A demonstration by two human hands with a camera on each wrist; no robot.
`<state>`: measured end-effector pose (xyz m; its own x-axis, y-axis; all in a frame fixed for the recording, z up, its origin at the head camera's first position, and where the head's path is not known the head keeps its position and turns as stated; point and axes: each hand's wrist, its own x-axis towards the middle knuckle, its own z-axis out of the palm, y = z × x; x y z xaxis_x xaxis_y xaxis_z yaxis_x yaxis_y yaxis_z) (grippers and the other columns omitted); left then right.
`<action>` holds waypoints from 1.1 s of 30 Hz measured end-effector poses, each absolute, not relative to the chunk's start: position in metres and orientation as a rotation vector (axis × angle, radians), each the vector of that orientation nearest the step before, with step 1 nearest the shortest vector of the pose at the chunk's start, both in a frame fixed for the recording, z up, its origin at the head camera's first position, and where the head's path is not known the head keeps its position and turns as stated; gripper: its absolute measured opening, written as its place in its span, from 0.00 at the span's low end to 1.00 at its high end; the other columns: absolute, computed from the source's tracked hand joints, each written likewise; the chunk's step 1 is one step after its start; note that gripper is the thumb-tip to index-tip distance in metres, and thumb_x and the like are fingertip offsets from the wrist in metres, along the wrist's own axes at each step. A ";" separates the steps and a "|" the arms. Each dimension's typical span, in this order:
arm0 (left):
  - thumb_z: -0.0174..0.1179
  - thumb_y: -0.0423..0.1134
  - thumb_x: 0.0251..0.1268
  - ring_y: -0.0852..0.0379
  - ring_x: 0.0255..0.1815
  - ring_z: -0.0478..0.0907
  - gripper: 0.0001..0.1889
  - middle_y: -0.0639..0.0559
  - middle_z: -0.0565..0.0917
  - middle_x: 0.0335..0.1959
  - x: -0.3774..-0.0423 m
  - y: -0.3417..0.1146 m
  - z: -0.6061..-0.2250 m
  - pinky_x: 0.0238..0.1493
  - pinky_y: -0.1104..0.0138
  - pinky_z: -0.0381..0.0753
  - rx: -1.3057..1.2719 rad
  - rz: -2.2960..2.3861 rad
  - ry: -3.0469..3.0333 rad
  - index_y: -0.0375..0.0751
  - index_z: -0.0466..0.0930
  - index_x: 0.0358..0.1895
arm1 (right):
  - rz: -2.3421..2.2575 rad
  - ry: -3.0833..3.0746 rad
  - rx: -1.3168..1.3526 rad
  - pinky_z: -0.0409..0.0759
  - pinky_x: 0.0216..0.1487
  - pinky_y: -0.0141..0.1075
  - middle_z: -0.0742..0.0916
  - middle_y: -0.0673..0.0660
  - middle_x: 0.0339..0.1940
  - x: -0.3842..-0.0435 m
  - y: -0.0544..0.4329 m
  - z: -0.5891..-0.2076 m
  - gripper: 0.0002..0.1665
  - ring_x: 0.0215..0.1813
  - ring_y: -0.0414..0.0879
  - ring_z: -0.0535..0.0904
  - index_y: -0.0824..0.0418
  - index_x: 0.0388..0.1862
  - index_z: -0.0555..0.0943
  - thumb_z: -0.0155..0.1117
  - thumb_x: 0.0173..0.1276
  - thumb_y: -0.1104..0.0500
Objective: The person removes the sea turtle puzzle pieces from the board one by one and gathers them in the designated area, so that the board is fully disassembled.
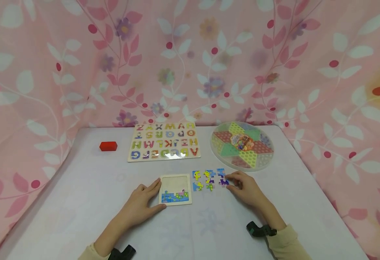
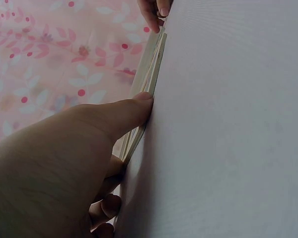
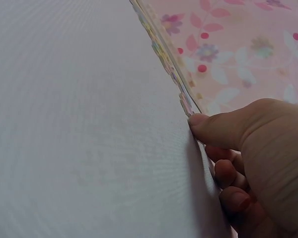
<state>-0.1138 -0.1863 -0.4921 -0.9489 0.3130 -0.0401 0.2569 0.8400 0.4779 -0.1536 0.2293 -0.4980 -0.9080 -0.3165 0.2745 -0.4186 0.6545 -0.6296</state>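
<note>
A square wooden puzzle tray [image 1: 175, 176] lies on the table, its lower part filled with blue and green jigsaw pieces [image 1: 173, 196]. At its left edge rests my left hand [image 1: 141, 202], fingers extended and thumb at the near corner; the left wrist view shows the thumb [image 2: 139, 101] against the tray's side. Several loose jigsaw pieces [image 1: 197, 186] lie in rows right of the tray. My right hand [image 1: 248, 187] pinches a purple puzzle piece [image 1: 222, 181] at the right end of these rows between thumb and forefinger; its other fingers are curled.
Behind the tray lies a wooden alphabet board [image 1: 164, 142]. A round Chinese checkers board [image 1: 243, 146] lies at the back right, and a red block [image 1: 108, 146] at the back left. A pink floral curtain [image 1: 190, 61] surrounds the white-covered table [image 1: 206, 231].
</note>
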 end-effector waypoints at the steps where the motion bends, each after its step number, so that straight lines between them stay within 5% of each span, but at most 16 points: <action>1: 0.72 0.64 0.64 0.60 0.45 0.65 0.46 0.58 0.67 0.83 -0.114 -0.186 -0.492 0.41 0.66 0.66 0.452 0.730 2.900 0.49 0.67 0.82 | 1.092 -2.734 0.606 0.74 0.38 0.33 0.86 0.51 0.43 -0.153 0.229 -0.498 0.17 0.37 0.39 0.74 0.62 0.54 0.89 0.78 0.66 0.65; 24: 0.73 0.62 0.63 0.62 0.45 0.65 0.46 0.59 0.67 0.83 -0.110 -0.183 -0.492 0.41 0.67 0.66 0.447 0.737 2.900 0.48 0.68 0.81 | 1.084 -2.767 0.635 0.75 0.40 0.33 0.86 0.53 0.47 -0.149 0.229 -0.495 0.16 0.39 0.39 0.74 0.61 0.54 0.89 0.76 0.68 0.66; 33: 0.72 0.63 0.64 0.61 0.47 0.66 0.46 0.59 0.67 0.83 -0.111 -0.186 -0.492 0.42 0.66 0.68 0.473 0.730 2.922 0.47 0.69 0.81 | 1.136 -2.792 0.466 0.74 0.40 0.34 0.85 0.49 0.39 -0.150 0.221 -0.490 0.15 0.38 0.40 0.75 0.61 0.53 0.89 0.77 0.67 0.63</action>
